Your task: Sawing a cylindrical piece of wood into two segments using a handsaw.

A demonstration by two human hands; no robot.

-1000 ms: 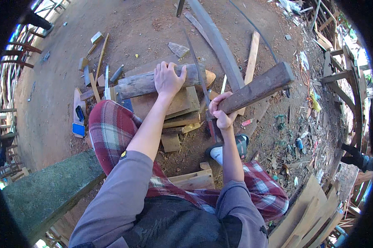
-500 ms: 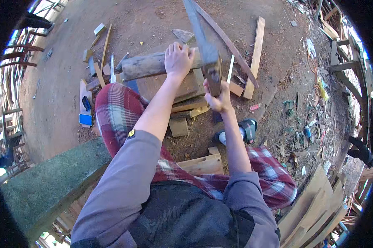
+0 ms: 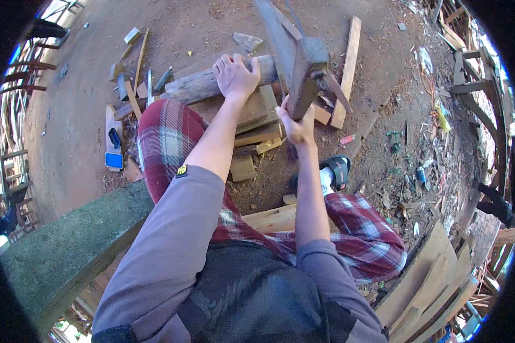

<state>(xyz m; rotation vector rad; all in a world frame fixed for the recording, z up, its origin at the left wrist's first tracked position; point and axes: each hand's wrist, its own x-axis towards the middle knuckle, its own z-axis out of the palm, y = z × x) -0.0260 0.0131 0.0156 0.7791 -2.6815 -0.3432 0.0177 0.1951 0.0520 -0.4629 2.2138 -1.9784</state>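
Observation:
My left hand [image 3: 238, 77] lies palm down on a short weathered log [image 3: 190, 87], its fingers bent over the far side. The log rests across a pile of flat boards [image 3: 247, 116]. In my right hand [image 3: 299, 127] is a wooden frame saw [image 3: 310, 64], gripped near its close end. The saw stretches away from me past the right end of the log. Its frame hides that end of the log, and I cannot tell whether the blade touches the wood.
Loose wood strips [image 3: 349, 71] and offcuts lie around the pile. A blue-screened phone [image 3: 114, 160] sits on a board at left. Beside me runs a thick greenish beam [image 3: 77, 246]. Planks [image 3: 429, 286] lean at lower right, with litter [image 3: 420, 174] strewn beyond my sandalled foot [image 3: 339, 172].
My right hand has drawn the saw slightly toward me, and its frame has tilted. My left hand stays on the log. The whole view has shifted a little.

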